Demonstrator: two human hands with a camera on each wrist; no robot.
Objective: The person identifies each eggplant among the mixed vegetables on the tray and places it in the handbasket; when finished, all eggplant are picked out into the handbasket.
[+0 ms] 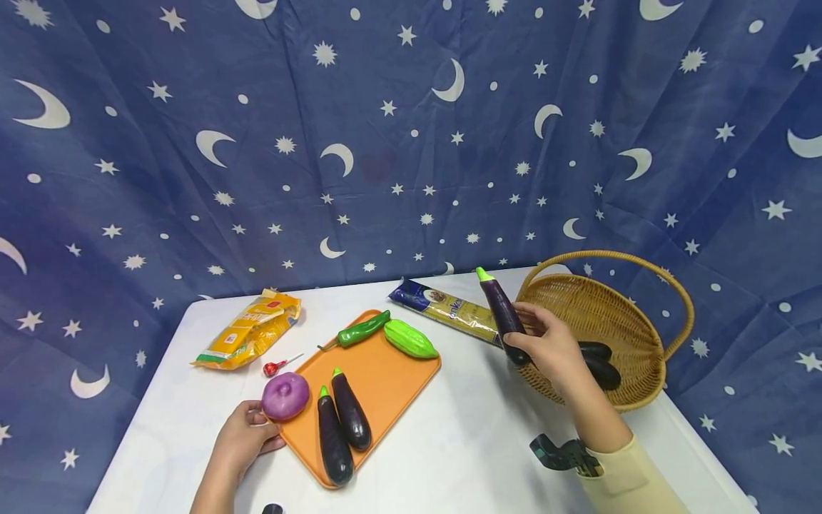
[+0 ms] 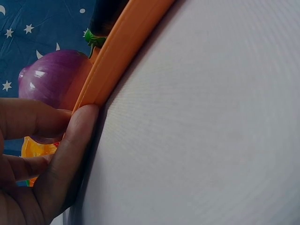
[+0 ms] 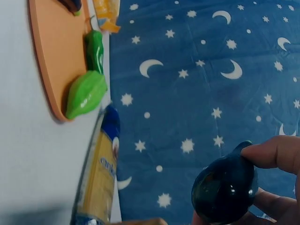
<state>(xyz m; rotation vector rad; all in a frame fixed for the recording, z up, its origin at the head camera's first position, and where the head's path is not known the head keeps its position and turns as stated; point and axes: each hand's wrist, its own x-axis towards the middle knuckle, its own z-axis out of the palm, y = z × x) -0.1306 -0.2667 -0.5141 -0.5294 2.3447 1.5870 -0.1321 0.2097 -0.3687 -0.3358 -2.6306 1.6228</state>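
Observation:
My right hand (image 1: 549,346) grips an eggplant (image 1: 501,310) with a bright green stem end, held upright and tilted beside the left rim of a wicker basket (image 1: 632,314). In the right wrist view its dark, glossy rounded end (image 3: 225,192) shows between thumb and fingers. More dark eggplants (image 1: 604,375) lie inside the basket, partly hidden by my forearm. My left hand (image 1: 244,435) pinches the left edge of an orange tray (image 1: 392,385) between thumb and fingers. On that tray rest two eggplants (image 1: 343,428), a purple onion (image 1: 285,396), a green pepper (image 1: 364,330) and a ridged light-green vegetable (image 1: 409,339).
A pasta packet (image 1: 449,310) lies at the back between tray and basket, overlapped by the held eggplant. Left of the tray are a yellow-orange bag (image 1: 250,332) and a red lollipop (image 1: 272,368). A starry blue curtain (image 1: 385,143) hangs behind the white table (image 1: 462,442).

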